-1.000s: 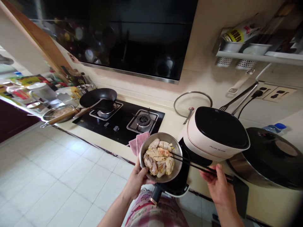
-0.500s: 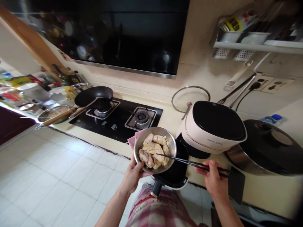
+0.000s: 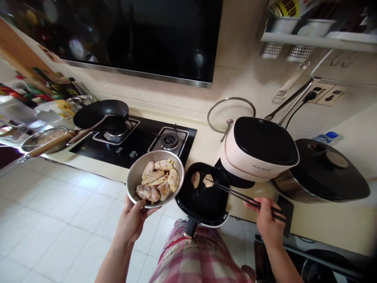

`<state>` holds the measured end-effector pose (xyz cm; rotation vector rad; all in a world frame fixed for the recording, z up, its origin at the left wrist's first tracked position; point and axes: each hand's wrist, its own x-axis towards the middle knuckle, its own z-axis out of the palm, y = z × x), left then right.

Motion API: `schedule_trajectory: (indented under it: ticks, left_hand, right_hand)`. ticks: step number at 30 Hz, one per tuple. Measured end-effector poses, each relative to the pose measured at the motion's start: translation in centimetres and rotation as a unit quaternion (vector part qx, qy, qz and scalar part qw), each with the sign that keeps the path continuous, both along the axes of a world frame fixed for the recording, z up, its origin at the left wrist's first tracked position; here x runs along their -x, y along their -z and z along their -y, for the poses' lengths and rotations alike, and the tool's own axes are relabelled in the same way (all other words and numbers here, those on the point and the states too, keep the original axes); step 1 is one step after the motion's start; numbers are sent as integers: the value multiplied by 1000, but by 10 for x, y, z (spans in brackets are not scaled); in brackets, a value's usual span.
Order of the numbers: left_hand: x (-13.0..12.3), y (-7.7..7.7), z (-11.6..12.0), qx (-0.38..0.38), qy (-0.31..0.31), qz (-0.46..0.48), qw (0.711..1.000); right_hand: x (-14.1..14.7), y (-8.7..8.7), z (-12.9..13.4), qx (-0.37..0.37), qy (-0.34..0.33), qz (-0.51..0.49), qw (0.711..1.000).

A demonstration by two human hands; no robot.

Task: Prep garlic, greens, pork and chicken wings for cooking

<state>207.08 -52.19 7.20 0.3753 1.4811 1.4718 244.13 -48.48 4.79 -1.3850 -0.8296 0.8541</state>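
Observation:
My left hand grips the rim of a round steel bowl, tilted slightly toward me. Several marinated chicken wings with yellow bits lie in it. In my right hand is a pair of dark chopsticks. Their tips touch a piece of chicken inside the black air fryer basket. Another piece of chicken lies to its left, on the basket floor. The basket's handle points toward my body.
Behind the basket stands a pink-and-black air fryer, with a large lidded pot to its right. A glass lid leans on the wall. The gas hob bears a wok. At far left sits a pan.
The bowl has moved left, away from the basket. The chopsticks have carried a piece of chicken from the bowl to the basket, where two pieces now show. The view has shifted slightly right.

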Motion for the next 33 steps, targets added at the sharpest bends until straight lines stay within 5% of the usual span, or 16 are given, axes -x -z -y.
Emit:
schedule_trajectory:
  ticks: [12, 25, 28, 33]
  left_hand:
    - [0, 0, 9, 24, -18, 21, 999]
    - [-3, 3, 2, 19, -3, 28, 999]
    - [-6, 4, 1, 23, 0, 31, 999]
    - [-19, 2, -2, 25, 13, 52, 998]
  right_hand:
    - [42, 41, 0, 16, -124, 115, 985]
    - [28, 31, 11, -15, -120, 248, 961]
    - [25, 16, 13, -22, -88, 249, 964]
    - [28, -43, 24, -106, 12, 196, 975]
